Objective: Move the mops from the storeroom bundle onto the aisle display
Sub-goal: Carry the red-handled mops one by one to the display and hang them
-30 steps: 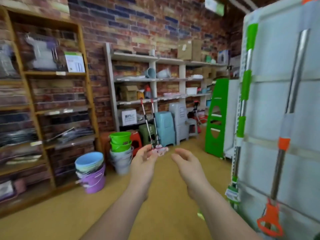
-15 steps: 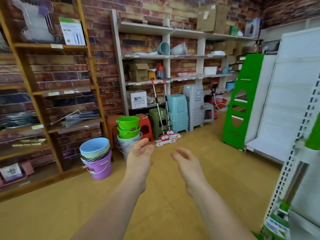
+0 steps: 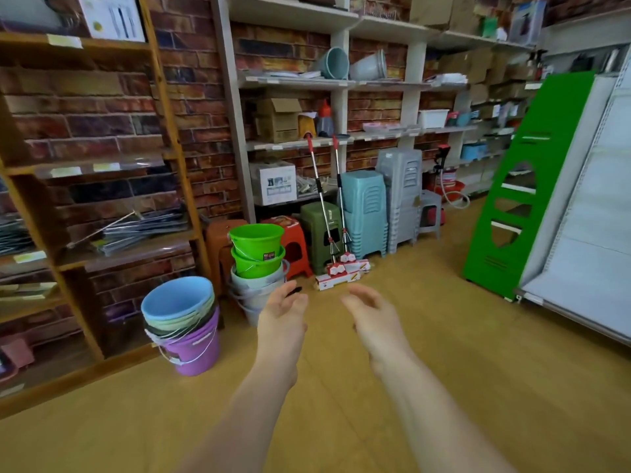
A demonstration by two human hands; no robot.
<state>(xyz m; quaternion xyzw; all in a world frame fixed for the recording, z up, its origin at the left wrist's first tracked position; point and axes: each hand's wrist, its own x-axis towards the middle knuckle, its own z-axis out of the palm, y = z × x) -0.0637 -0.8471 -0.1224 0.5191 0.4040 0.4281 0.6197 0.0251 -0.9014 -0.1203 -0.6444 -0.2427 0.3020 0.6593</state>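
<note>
Two mops with steel poles, red grips and red-and-white packaged heads lean against the stools by the brick wall: the left mop point(image 3: 322, 213) and the right mop point(image 3: 341, 199). Their heads rest on the floor. My left hand point(image 3: 281, 315) and my right hand point(image 3: 374, 319) are stretched out in front of me, fingers relaxed, holding nothing. Both hands are well short of the mops. The white display rack point(image 3: 587, 213) with its green end panel point(image 3: 522, 186) stands at the right.
Stacked buckets stand on the floor at the left: green ones point(image 3: 256, 249) on white, and blue on purple point(image 3: 184, 322). Stacks of plastic stools point(image 3: 365, 213) sit behind the mops. A wooden shelf unit point(image 3: 177, 186) lines the left wall.
The view has swung left, away from the display rack with hung mops, and closed in on the leaning mops. Both hands stay out in front, holding nothing.
</note>
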